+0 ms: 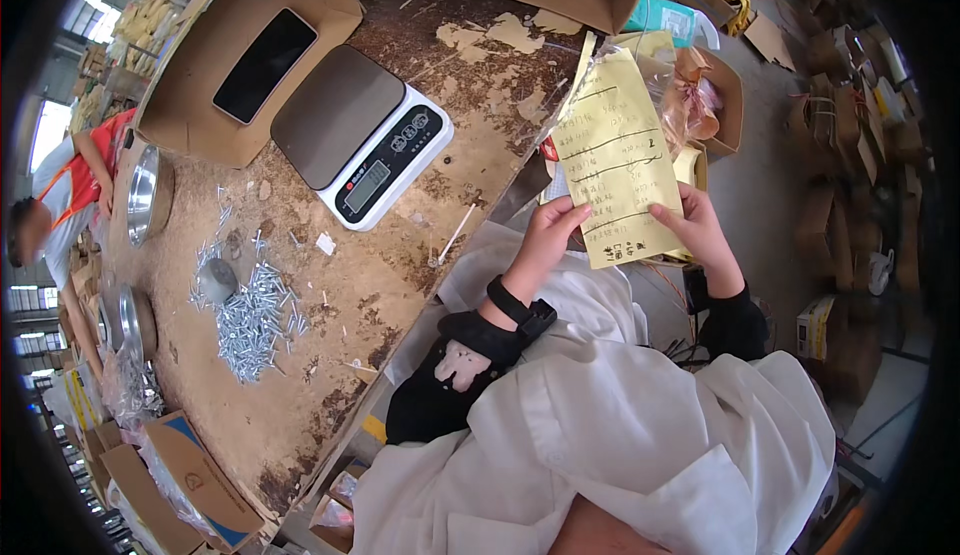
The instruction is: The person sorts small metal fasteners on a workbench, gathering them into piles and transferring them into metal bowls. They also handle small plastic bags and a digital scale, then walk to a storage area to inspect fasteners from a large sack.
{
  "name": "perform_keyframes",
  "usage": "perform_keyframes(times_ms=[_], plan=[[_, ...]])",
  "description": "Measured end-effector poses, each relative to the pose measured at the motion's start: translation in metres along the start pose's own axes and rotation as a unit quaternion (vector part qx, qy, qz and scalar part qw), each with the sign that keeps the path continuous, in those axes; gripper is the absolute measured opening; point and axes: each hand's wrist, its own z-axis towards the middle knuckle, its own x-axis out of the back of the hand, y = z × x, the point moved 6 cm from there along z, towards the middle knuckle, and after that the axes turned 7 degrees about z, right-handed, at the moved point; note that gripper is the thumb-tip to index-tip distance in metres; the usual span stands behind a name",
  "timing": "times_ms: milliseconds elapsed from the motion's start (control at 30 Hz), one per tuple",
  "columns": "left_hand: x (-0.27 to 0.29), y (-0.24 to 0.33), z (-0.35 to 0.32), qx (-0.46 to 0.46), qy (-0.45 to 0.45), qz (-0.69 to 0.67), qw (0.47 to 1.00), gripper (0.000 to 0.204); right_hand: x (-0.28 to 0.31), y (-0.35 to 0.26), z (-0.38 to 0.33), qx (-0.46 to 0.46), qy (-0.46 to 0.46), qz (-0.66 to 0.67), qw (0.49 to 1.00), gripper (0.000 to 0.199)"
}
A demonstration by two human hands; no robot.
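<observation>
The yellow paper slip (pixel 615 160) stands right of centre in the frame, held in the air beyond the table's edge; its long axis runs from the lower right up toward the upper left, with the top end leaning slightly left; it is a pale yellow sheet with handwritten rows in dark ink set apart by ruled lines, its face turned to the camera; the writing is too small to make out; the left hand (pixel 547 240) pinches its lower left edge, thumb on the face and the other fingers hidden behind the sheet; the right hand (pixel 700 230) pinches the lower right edge in the same way, thumb on front, the rest out of sight; both wrists carry dark straps, and white sleeves fill the lower middle of the frame; behind the slip's upper right a clear plastic bag (pixel 680 95) shows, its contents hard to tell; left of the hands lies the worn wooden table (pixel 440 155); on it, upper centre, a digital scale (pixel 362 135) with a grey platform; upper left of that, a dark phone (pixel 264 65) lies in a cardboard box; at the left, a heap of silver screws (pixel 250 320) beside a metal bowl (pixel 148 193); another person in orange (pixel 70 195) is cut off at the left rim.
</observation>
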Motion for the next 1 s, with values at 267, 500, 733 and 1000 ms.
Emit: perform_keyframes(times_ms=[267,500,733,1000], plan=[[0.001,-0.014,0.004,-0.046,0.014,-0.012,0.999,0.021,-0.002,0.005,0.007,0.009,0.009,-0.005,1.0,0.028],[0.004,-0.001,0.001,-0.046,0.024,0.032,0.998,0.021,-0.003,0.015,0.017,0.013,0.027,0.007,1.0,0.028],[-0.004,0.0,-0.001,-0.032,0.017,0.009,0.999,0.02,-0.003,0.013,0.012,0.004,0.036,0.025,0.999,0.03],[0.005,-0.028,0.006,-0.062,0.007,-0.06,0.996,0.015,0.003,0.031,0.014,0.001,0.091,0.038,0.995,0.045]])
